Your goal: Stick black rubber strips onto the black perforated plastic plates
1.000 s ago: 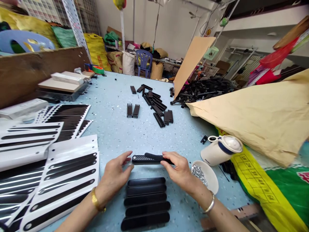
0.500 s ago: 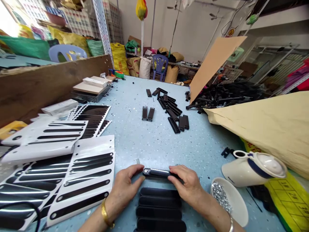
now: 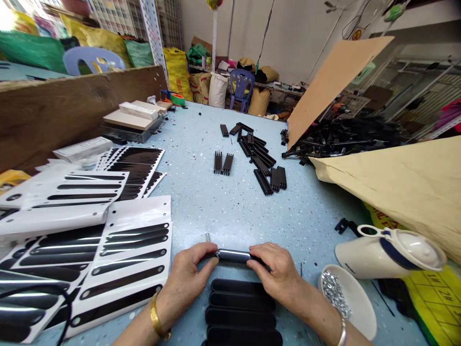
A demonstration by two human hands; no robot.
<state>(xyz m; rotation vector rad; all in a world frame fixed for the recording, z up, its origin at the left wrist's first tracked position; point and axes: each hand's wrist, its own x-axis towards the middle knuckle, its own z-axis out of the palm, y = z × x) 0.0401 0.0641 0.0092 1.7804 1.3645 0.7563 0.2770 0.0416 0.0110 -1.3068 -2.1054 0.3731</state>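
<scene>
Between my two hands lies a slim black strip-shaped piece [image 3: 233, 255] with rounded ends and a shiny top. My left hand [image 3: 194, 266] pinches its left end between thumb and fingers. At its right end, the thumb and fingers of my right hand [image 3: 272, 266] grip it, hiding that tip. Several black rounded strips [image 3: 239, 317] lie side by side just below, close to the front edge. To the left, white sheets [image 3: 126, 269] bear black stick-on strips with rounded ends. A white dish [image 3: 355, 307] of small shiny metal parts [image 3: 335, 293] sits right of my right wrist.
Black ribbed pieces [image 3: 264, 158] are scattered mid-table. A white lidded mug [image 3: 382, 254] lies at right near brown paper [image 3: 403, 178]. An upright cardboard sheet [image 3: 334, 81] stands before a heap of black parts [image 3: 345, 134]. A wooden board [image 3: 82, 105] edges the left.
The patterned left end of the black piece no longer shows; its top now looks smooth and shiny. Both hands still hold its ends. The camera view has shifted slightly.
</scene>
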